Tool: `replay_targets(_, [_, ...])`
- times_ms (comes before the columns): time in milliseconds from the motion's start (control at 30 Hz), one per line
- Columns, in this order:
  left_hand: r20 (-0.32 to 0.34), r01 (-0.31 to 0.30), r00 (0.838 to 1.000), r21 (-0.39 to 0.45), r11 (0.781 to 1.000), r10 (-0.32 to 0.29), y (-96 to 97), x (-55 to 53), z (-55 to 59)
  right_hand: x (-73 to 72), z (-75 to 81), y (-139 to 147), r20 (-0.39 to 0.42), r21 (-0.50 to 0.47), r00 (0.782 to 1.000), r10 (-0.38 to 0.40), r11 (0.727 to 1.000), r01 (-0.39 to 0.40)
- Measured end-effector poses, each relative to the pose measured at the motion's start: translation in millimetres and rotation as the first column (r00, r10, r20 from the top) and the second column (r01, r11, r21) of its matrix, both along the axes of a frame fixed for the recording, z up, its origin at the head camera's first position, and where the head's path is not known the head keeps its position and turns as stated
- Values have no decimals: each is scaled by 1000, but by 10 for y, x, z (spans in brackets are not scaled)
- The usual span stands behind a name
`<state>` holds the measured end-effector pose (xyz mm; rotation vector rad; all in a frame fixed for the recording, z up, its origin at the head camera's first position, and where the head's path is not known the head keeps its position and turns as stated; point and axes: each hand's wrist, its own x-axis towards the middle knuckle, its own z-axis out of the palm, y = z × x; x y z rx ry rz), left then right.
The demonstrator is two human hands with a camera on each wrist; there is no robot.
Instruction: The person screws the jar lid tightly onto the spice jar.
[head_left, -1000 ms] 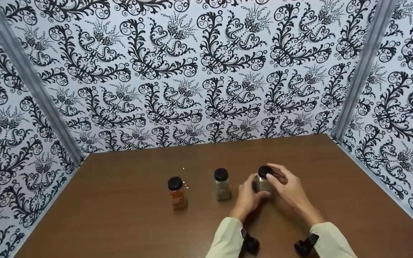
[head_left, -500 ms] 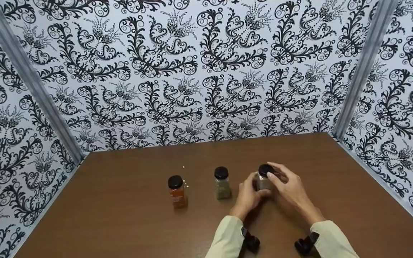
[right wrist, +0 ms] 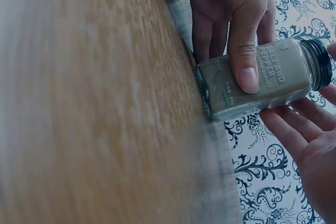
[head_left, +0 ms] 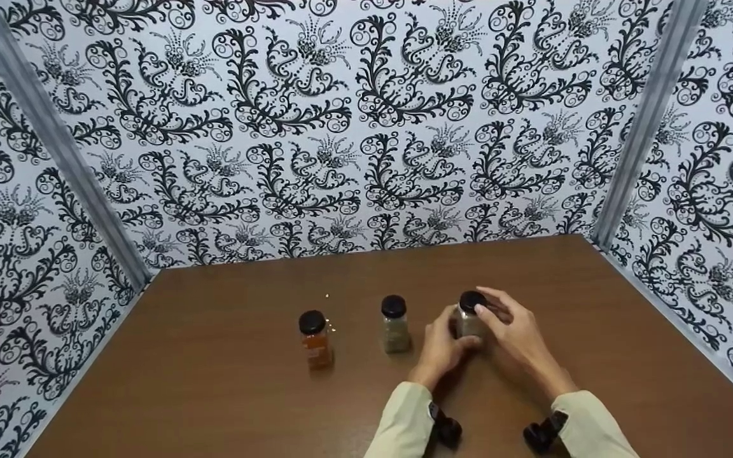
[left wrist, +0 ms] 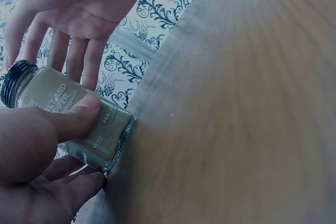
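A glass spice jar of salt and pepper (right wrist: 289,69), filled with pale powder, stands upright with its base on the brown table (head_left: 226,407). My left hand (head_left: 439,350) grips its body, the thumb lying across the printed face in both wrist views. At the top, my right hand (head_left: 516,334) has its thumb and fingers around the black lid (head_left: 472,301); its other fingers extend behind the jar. The lid sits on the jar. Left of my hands stands a jar of greenish powder (head_left: 396,334), and farther left a jar of orange-red powder (head_left: 317,350), both with black lids.
Small bright flecks (head_left: 332,329) lie on the table beside the orange-red jar. Patterned black-and-white walls (head_left: 366,127) enclose the table at the back and both sides. Wrist cameras (head_left: 448,434) are strapped at the sleeve cuffs.
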<state>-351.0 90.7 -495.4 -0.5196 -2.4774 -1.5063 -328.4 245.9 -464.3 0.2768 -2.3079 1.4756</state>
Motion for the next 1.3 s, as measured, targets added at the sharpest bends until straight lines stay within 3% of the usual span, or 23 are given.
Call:
replay_targets(167, [14,0,1000,-3,1000,0,-1,8,19,-14,7,-4,22,-24,1000,-3,1000,3])
replay_targets(333, [-24,23,999,10,1000,-23,-10,19,25,-17,8,3,39,-22,999,2,1000,-2])
replay_targets(667, [-45,13,999,5,1000,-13,-18,9,7,-6,8,7,-11,-33,1000,27,999,-27])
replay_targets(1300, [-3,11,1000,13,1000,-11,-7,13,33,-18,3,6,-10,-45,1000,23,999,-24])
